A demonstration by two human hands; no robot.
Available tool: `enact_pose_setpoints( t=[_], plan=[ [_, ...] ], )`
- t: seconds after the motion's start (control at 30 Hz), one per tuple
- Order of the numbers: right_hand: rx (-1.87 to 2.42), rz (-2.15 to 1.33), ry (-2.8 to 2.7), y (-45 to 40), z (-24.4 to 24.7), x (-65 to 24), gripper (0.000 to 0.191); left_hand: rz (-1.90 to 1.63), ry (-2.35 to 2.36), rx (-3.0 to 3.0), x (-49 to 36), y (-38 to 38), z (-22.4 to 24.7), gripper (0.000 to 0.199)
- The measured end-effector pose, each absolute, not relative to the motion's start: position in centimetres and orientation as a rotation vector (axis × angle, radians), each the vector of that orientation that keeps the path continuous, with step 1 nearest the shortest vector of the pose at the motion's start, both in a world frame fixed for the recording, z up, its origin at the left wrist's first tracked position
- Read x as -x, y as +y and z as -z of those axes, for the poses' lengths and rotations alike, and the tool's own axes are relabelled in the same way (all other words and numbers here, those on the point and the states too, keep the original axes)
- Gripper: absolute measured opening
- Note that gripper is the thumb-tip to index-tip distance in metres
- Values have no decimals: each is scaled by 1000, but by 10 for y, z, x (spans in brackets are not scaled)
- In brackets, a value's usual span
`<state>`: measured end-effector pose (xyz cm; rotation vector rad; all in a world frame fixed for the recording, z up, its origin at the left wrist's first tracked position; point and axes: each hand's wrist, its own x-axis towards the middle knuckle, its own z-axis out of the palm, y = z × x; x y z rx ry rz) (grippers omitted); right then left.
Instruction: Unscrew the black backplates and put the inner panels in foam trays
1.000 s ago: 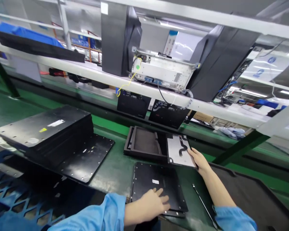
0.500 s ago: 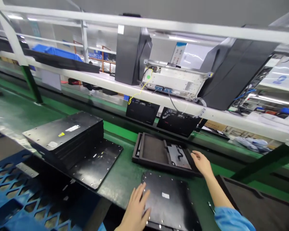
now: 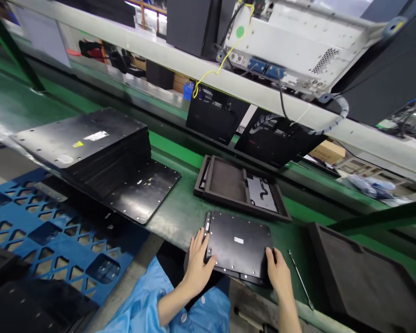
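A flat black panel with screws round its edges and a small white label lies on the green bench in front of me. Part of another dark piece shows under it at the front and left edges. My left hand grips its left side, thumb at the front corner. On the opposite side my right hand has its fingers closed against the edge; their undersides are hidden. Behind the panel sits a dark foam tray with a silver plate carrying a black strip.
To the left stands a stack of black panels, beside a single black panel. A metal hand tool and another foam tray lie at right. A white shelf beam crosses above; a blue pallet is on the floor.
My right hand has come from the foam tray's right side down to the panel's right edge. My left hand stays at the panel's left side. The view has tilted downward.
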<state>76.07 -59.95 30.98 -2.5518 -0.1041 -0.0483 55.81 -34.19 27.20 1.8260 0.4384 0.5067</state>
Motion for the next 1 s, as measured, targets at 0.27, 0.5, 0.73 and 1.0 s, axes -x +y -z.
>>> enact_pose_setpoints(
  t=[0.27,0.5,0.73,1.0],
  plan=[
    [2427,51,-147,-620,-324,-767,77,-507,364,-1529,-550,-345,-303,76],
    [2460,33,-159,-597,-322,-742,83,-553,432,-1545,-536,-333,-292,70],
    [2675,358,-278,-604,-366,-718,96,-514,452,-1563,-535,-328,-282,59],
    [2571,292,-295,-624,-367,-711,91,-536,462,-1633,-537,-313,-283,62]
  ],
)
